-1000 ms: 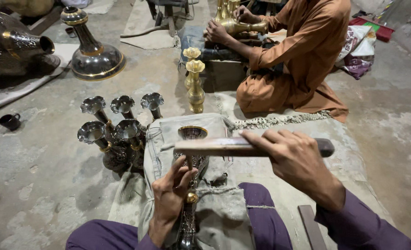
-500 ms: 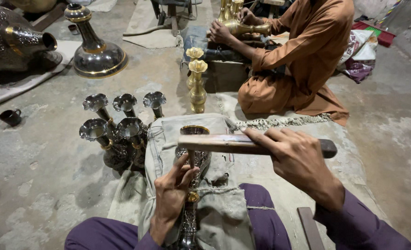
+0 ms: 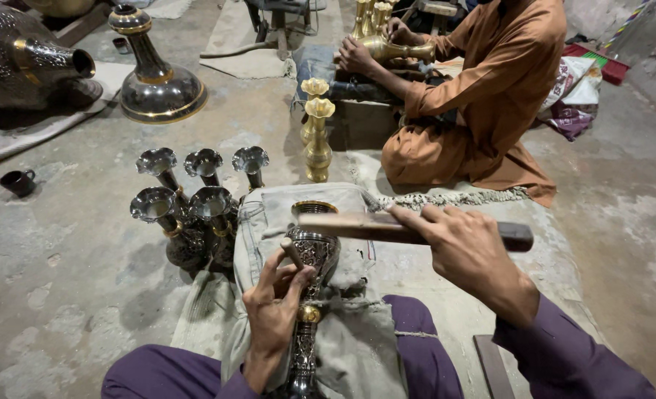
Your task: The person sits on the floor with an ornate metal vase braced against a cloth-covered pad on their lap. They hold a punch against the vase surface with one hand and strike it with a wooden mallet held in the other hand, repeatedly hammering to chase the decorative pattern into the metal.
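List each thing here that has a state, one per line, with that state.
Engraved vase: lying across the lap, mouth away.
Punch: pinched in left hand, tip on vase.
Wooden mallet: raised level in right hand.
Five dark vases: upright.
Brass vases: upright.
Cup: upright.

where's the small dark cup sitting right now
In the head view, the small dark cup sits on the concrete floor at far left, left of the cluster of five dark fluted metal vases.
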